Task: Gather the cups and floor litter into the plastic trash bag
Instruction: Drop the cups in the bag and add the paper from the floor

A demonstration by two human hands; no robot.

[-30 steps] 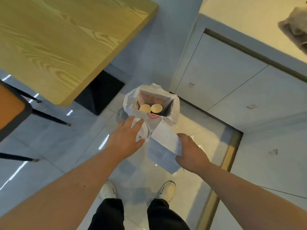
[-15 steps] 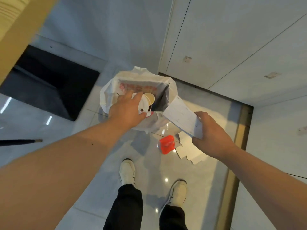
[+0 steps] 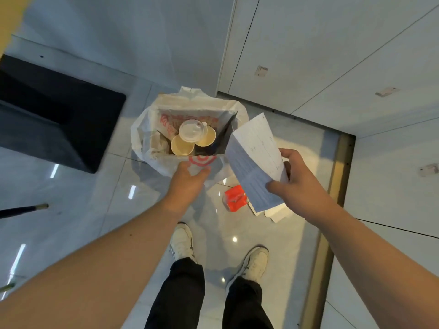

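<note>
Black table base [image 3: 57, 124] on glossy floor tiles [image 3: 78, 210]; white shoes [image 3: 181, 241]; grey wall panels [image 3: 332, 51].

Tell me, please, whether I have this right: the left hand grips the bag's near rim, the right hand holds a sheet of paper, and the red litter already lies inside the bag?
Not quite. The head view shows the red litter on the floor below the bag, not inside it. The rest stands: the left hand grips the bag's near rim and the right hand holds the paper.
</note>
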